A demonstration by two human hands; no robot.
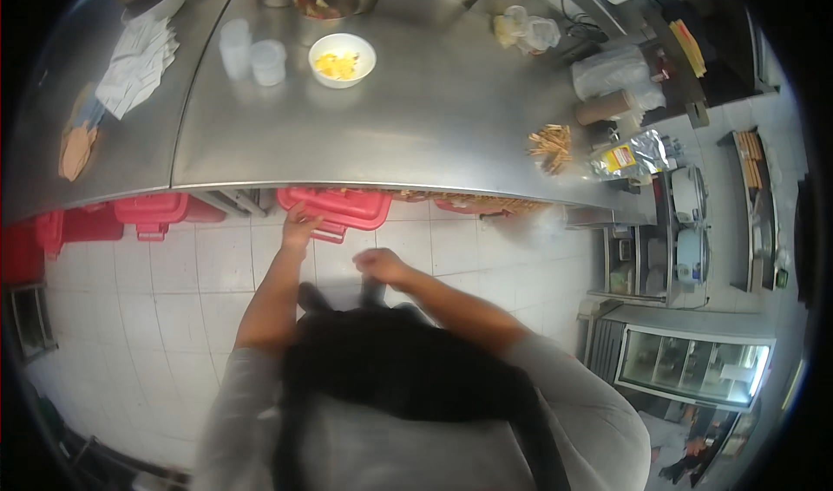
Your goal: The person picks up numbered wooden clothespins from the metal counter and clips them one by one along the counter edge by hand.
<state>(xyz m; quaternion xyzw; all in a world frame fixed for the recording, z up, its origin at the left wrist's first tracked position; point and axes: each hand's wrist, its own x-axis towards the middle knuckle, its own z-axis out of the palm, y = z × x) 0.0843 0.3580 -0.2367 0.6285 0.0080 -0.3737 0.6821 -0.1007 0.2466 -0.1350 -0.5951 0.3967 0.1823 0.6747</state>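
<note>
Below the steel table's front edge, a red plastic bin (341,210) with a lid and a front handle is partly under the table. My left hand (300,223) is at the lid's left front corner, fingers somewhat spread; whether it grips the lid is unclear. Lower and to the right, my right hand (384,265) is in front of the bin, apart from it. Its fingers look curled in, slightly blurred, and nothing shows in them. On the tabletop beyond, a white bowl (342,60) holds yellow pieces, beside translucent plastic cups (268,63).
The steel table (364,139) spans the view ahead. Another red bin (153,209) sits underneath, left. Wooden sticks (552,147) and a silver packet (628,156) lie at the table's right end. A glass-door refrigerator (693,367) stands to the right; another person (670,436) is at lower right.
</note>
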